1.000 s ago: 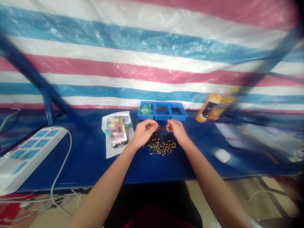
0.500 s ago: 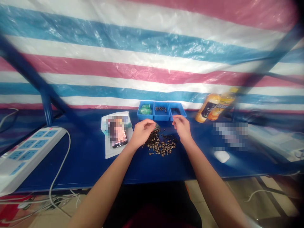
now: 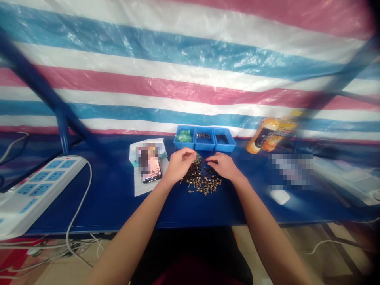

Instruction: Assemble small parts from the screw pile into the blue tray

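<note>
My left hand [image 3: 180, 165] is closed in a pinch over the left side of a heap of small screw-like metal pieces [image 3: 204, 184]. Whatever sits between its fingertips is too small to name. My right hand [image 3: 223, 165] reaches in from the other side, its fingers drawn together just above some dark pieces at the heap's upper right; I cannot make out what they hold. Beyond the hands stand three joined blue bins: a left bin [image 3: 177, 145] with a green plastic bag, a middle bin [image 3: 204, 147] with small screws, and a right bin [image 3: 225, 147] with tiny dark parts.
Left of the heap, a phone [image 3: 152, 177] lies on a white sheet [image 3: 141, 189]. A power strip [image 3: 44, 190] with a white cable occupies the far left. To the right are two orange drink bottles [image 3: 264, 134] and a white earbud-type case [image 3: 280, 196]. Blue frame posts flank the table.
My right hand has moved left and down, away from the right bin's front and toward the heap. The left hand keeps its pinch, and the whole view has shifted slightly.
</note>
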`<state>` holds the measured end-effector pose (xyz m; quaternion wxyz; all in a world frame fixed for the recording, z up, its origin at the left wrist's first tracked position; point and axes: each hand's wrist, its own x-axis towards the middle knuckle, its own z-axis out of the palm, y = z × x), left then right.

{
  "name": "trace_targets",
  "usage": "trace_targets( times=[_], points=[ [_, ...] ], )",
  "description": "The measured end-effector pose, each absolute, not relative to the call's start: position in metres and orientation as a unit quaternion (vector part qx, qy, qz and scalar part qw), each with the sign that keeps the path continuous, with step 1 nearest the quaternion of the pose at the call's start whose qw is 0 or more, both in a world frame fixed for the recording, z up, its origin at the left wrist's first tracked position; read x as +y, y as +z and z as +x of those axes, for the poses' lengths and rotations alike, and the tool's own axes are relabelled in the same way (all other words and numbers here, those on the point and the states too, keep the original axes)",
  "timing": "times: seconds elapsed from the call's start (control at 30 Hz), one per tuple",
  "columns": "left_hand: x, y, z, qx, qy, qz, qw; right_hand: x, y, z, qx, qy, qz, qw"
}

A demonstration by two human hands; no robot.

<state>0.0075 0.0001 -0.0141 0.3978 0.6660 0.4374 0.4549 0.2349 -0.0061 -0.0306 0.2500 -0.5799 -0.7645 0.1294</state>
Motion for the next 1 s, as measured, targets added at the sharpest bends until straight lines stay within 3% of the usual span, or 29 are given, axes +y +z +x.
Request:
trace_targets(
  times=[0.27, 0.7, 1.0],
  points=[
    [0.000, -0.016, 0.009, 0.440, 0.453, 0.669, 0.393, -0.005, -0.030, 0.234, -0.770, 0.108, -0.578, 0.245],
    [0.001, -0.018, 0.009, 0.441, 0.450, 0.669, 0.393, -0.008, -0.027, 0.228, -0.698, 0.202, -0.565, 0.391],
    [0.001, -0.018, 0.008, 0.443, 0.444, 0.673, 0.392, -0.009, -0.019, 0.230, -0.640, 0.195, -0.643, 0.373]
  ],
)
